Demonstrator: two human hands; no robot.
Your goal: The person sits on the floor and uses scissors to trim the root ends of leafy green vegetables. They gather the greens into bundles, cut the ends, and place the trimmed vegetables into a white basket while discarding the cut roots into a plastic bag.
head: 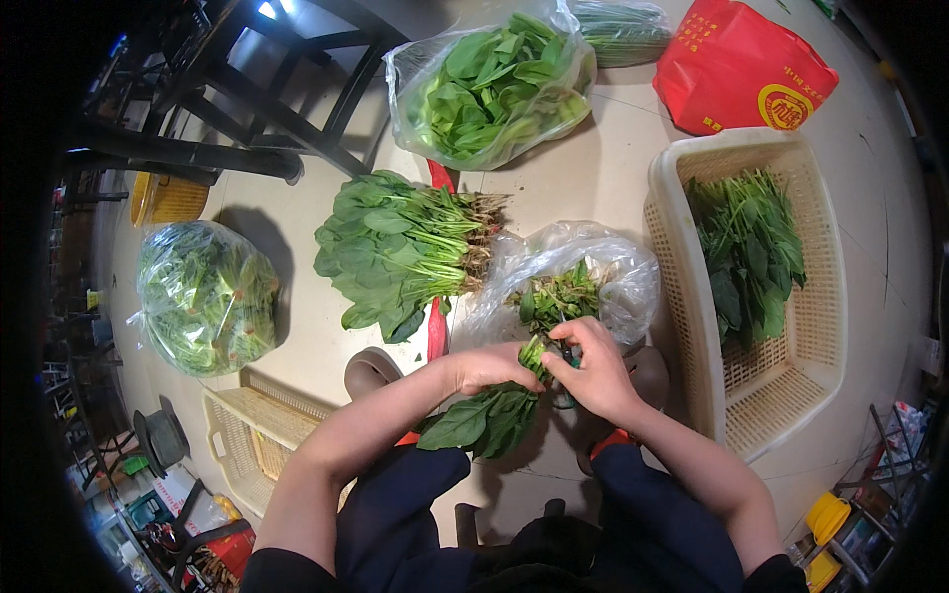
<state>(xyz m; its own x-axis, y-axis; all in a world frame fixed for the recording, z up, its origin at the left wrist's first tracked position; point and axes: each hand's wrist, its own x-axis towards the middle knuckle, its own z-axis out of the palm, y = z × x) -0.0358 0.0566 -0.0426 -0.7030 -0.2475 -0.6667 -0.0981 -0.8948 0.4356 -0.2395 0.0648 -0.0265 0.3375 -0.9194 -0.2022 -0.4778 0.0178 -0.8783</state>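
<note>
My left hand point(498, 369) grips a bunch of leafy greens point(493, 419), its leaves hanging toward my lap and its stem ends pointing up and right. Beside it, my right hand point(593, 367) holds a small cutting tool point(569, 352) with dark and green handles, apparently scissors, partly hidden by the fingers. The right fingertips are close to the stem ends. Just beyond both hands, a clear plastic bag point(626, 278) lies spread open with trimmed stems and leaf scraps point(567, 296) in it. To its left lies a pile of spinach point(400, 252), brown roots facing right.
A cream plastic basket point(786, 400) at right holds greens point(749, 252); another basket point(245, 445) sits lower left. Bagged greens point(207, 296) stand at left, more leafy vegetables point(497, 89) at the top. A red bag point(741, 74) bears writing. Dark stool legs point(296, 96) are upper left.
</note>
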